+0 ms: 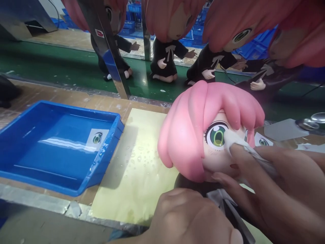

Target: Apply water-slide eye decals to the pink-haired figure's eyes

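A large pink-haired figure [188, 132] in dark clothes lies over a pale yellow sheet [142, 149], its green-eyed face turned up. My right hand [274, 186] pinches a white cloth [235, 140], pressing it on the face beside the green eye. The cloth and fingers cover most of the other eye. Curled round the dark body below the head is my left hand [188, 217], its fingertips largely hidden. Water drops dot the yellow sheet and a few sit on the pink hair.
At left stands a blue tray [119, 123] of water, holding an eye decal [98, 138]. Another eye decal [263, 141] lies right of the head, near a translucent bottle [286, 129]. Several similar figures [166, 61] stand along the green conveyor [63, 67] behind a metal post [111, 47].
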A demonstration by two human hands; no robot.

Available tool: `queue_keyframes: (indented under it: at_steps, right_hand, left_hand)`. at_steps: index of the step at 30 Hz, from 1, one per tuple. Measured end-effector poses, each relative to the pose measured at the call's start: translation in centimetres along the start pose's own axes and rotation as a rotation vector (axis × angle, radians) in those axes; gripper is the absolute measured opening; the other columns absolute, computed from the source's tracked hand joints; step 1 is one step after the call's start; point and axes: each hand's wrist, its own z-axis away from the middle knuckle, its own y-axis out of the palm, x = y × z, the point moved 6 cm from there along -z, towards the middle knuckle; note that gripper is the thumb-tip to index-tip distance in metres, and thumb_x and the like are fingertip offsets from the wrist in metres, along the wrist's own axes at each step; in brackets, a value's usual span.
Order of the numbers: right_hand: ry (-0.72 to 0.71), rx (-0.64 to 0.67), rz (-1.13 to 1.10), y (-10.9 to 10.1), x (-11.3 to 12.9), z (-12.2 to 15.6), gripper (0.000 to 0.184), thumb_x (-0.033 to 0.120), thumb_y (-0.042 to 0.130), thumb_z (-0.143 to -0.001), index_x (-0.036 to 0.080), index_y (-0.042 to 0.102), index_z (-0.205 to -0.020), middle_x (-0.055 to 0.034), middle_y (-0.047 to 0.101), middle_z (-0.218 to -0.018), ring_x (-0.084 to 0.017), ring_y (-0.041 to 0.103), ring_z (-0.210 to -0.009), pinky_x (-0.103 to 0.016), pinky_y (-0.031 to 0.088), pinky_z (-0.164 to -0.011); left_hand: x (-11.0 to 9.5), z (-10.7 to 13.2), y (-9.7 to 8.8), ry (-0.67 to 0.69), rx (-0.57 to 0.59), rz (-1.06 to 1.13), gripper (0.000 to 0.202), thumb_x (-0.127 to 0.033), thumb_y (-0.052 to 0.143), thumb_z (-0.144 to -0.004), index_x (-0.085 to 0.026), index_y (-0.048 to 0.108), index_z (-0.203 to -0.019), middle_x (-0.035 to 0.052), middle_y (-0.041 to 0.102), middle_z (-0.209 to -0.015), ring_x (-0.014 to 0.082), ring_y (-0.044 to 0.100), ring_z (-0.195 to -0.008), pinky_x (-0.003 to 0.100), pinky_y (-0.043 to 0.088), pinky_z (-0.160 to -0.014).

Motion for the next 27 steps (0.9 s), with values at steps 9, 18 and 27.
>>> queue_keyframes:
  at_steps: [9,18,27]
  right_hand:
    - [-0.254,0.054,0.227,0.7,3.2,-4.0,0.035,0.040,0.040,-0.105,0.019,0.068,-0.099,-0.0113,0.066,-0.090,-0.029,0.052,-0.080,-0.042,0.034,-0.066]
    - [-0.351,0.085,0.031,0.0,3.7,-2.3,0.030,0.014,0.045,-0.097,0.011,0.060,-0.124,-0.0132,0.068,-0.109,-0.034,0.055,-0.093,-0.046,0.037,-0.073]
    - [-0.270,0.023,-0.222,-1.4,1.5,-4.2,0.012,0.025,0.063,-0.098,0.024,0.068,-0.109,-0.0050,0.072,-0.099,-0.025,0.061,-0.091,-0.047,0.044,-0.083]
  left_hand:
    - [0.7,16.1,-4.2,-0.066,0.043,0.081,0.039,-0.062,0.064,-0.085,-0.030,0.081,-0.099,0.0025,0.076,-0.077,0.0291,0.076,-0.073,0.037,0.058,-0.058]
    - [1.9,9.9,-2.7,-0.092,-0.075,0.072,0.034,-0.058,0.071,-0.082,-0.038,0.080,-0.107,0.0015,0.079,-0.092,0.0358,0.077,-0.095,0.034,0.060,-0.049]
    - [3.6,11.0,-2.7,-0.121,0.018,0.122,0.029,-0.051,0.060,-0.091,-0.033,0.083,-0.096,0.0007,0.078,-0.084,0.0310,0.078,-0.096,0.028,0.060,-0.053]
